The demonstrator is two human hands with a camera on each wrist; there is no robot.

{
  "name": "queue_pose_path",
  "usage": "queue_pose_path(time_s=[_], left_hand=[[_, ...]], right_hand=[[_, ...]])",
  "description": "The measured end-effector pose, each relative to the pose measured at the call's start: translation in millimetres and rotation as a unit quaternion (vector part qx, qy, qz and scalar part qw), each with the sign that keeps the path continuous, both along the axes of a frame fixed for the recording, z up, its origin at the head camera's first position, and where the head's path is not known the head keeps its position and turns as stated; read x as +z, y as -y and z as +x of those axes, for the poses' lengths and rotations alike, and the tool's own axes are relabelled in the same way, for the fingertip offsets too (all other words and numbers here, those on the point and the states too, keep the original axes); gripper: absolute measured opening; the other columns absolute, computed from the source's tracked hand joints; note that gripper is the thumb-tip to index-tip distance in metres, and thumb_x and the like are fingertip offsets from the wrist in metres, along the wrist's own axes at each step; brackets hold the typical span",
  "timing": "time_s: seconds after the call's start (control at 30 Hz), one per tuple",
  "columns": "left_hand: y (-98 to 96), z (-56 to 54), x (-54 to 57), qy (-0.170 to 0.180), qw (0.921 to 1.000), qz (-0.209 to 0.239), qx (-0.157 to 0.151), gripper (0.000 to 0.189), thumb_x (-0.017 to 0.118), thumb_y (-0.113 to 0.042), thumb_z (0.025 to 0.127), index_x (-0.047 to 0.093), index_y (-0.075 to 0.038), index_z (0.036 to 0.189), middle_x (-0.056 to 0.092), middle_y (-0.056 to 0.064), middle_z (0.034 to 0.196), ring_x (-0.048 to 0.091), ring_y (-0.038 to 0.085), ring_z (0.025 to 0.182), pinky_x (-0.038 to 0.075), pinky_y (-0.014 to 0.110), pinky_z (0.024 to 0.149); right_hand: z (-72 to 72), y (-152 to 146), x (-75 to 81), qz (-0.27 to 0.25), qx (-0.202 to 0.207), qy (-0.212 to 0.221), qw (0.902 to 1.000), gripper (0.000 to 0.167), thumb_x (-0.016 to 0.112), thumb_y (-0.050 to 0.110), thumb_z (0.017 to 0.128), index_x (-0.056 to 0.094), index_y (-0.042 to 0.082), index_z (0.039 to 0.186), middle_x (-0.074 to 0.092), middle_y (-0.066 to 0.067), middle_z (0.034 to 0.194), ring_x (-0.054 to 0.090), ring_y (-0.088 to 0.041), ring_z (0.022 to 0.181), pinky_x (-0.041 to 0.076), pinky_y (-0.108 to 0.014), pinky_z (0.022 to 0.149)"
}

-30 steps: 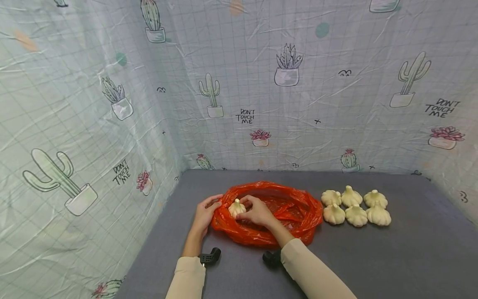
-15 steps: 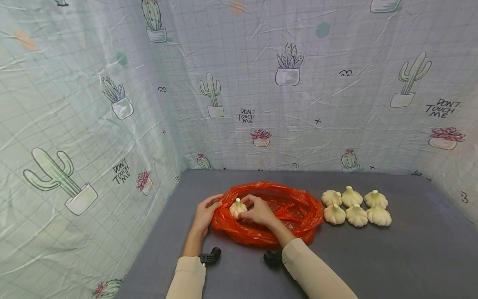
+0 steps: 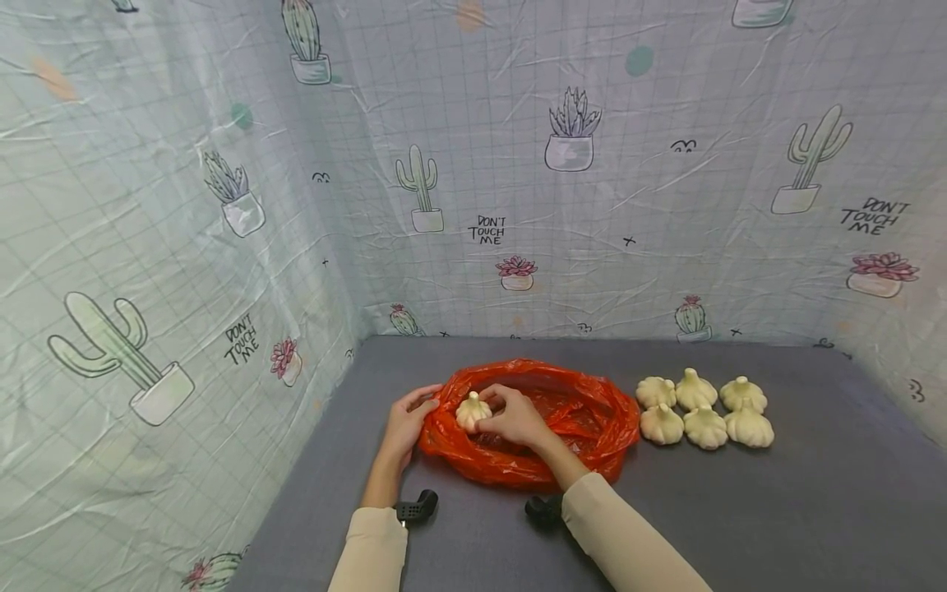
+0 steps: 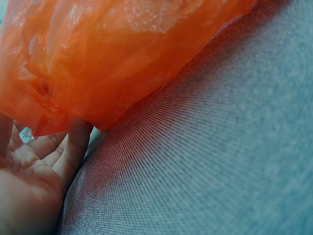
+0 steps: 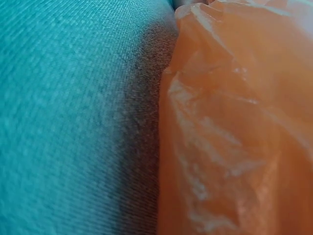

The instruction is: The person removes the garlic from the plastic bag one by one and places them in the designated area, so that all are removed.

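Observation:
A red plastic bag point(image 3: 510, 473) lies spread with its mouth turned up on the table in the head view. My right hand point(image 3: 518, 419) reaches inside it and pinches a garlic bulb point(image 3: 471, 413), stem upward, between thumb and fingers near the left rim. At that rim my left hand point(image 3: 403, 421) holds the bag's edge. The left wrist view shows the left fingers point(image 4: 76, 144) against the bag's crumpled side point(image 4: 112, 63). In the right wrist view the bag point(image 5: 230, 127) fills the right half and hides the right hand's fingers.
Several more garlic bulbs point(image 3: 705, 427) sit in two rows just right of the bag, on the grey table point(image 3: 829, 493). A plastic curtain point(image 3: 473, 164) printed with cacti hangs behind and to the left. Black wrist-worn devices point(image 3: 418, 507) sit by both forearms.
My right hand and the garlic bulb have shifted very slightly to the right within the bag. The left hand, the bag and the other bulbs stay put.

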State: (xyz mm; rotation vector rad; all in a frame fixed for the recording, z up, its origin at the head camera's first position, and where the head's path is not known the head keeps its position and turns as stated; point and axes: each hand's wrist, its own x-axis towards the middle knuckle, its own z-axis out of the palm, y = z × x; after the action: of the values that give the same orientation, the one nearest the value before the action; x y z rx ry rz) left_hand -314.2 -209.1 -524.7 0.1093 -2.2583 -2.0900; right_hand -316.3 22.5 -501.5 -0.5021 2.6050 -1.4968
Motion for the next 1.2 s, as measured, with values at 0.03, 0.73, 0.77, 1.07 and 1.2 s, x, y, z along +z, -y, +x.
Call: queue_pose_path(time_s=[0.03,0.73,0.77,1.07,1.2], left_hand=[[0.2,0.1,-0.1,0.0,1.0,0.0,0.0,0.031,0.065,-0.014,0.099,0.072,-0.013,0.129,0.07,0.013,0.127,0.067,0.016,0.106,0.054,0.025,0.086],[-0.7,4.7,5.2,0.002,1.0,0.008,-0.004,0.032,0.066,-0.017,0.099,0.07,-0.012,0.131,0.069,0.014,0.129,0.067,0.014,0.103,0.055,0.024,0.084],[-0.6,4.7,5.2,0.003,1.0,0.008,-0.005,0.033,0.066,-0.018,0.099,0.07,-0.012,0.131,0.069,0.014,0.13,0.067,0.014,0.103,0.055,0.024,0.084],[-0.4,4.3,5.1,0.01,0.9998,0.01,-0.014,0.034,0.065,-0.018,0.1,0.069,-0.011,0.133,0.067,0.014,0.133,0.066,0.013,0.104,0.055,0.024,0.083],[0.1,4.1,4.2,0.007,0.9999,0.01,-0.01,0.033,0.066,-0.018,0.1,0.07,-0.012,0.132,0.068,0.014,0.132,0.067,0.014,0.105,0.055,0.024,0.084]], right_hand=[[-0.1,-0.6,0.1,-0.003,-0.002,0.0,1.0,0.045,0.087,0.025,0.079,0.07,0.013,0.119,0.072,-0.008,0.108,0.064,-0.018,0.091,0.054,-0.033,0.079],[15.7,-23.8,20.3,-0.065,-0.011,0.016,0.9977,0.045,0.086,0.016,0.079,0.067,0.016,0.12,0.07,-0.009,0.111,0.068,-0.02,0.097,0.057,-0.033,0.078],[16.5,-25.8,21.2,-0.065,-0.01,0.017,0.9977,0.046,0.087,0.016,0.079,0.067,0.016,0.12,0.07,-0.01,0.112,0.069,-0.02,0.097,0.057,-0.033,0.077],[29.5,-50.3,27.9,-0.067,-0.007,0.017,0.9976,0.048,0.086,0.016,0.08,0.066,0.016,0.123,0.068,-0.012,0.118,0.071,-0.018,0.089,0.057,-0.031,0.07],[35.8,-64.0,31.1,-0.064,-0.006,0.013,0.9979,0.048,0.086,0.019,0.08,0.065,0.018,0.123,0.069,-0.011,0.117,0.071,-0.017,0.089,0.057,-0.031,0.07]])
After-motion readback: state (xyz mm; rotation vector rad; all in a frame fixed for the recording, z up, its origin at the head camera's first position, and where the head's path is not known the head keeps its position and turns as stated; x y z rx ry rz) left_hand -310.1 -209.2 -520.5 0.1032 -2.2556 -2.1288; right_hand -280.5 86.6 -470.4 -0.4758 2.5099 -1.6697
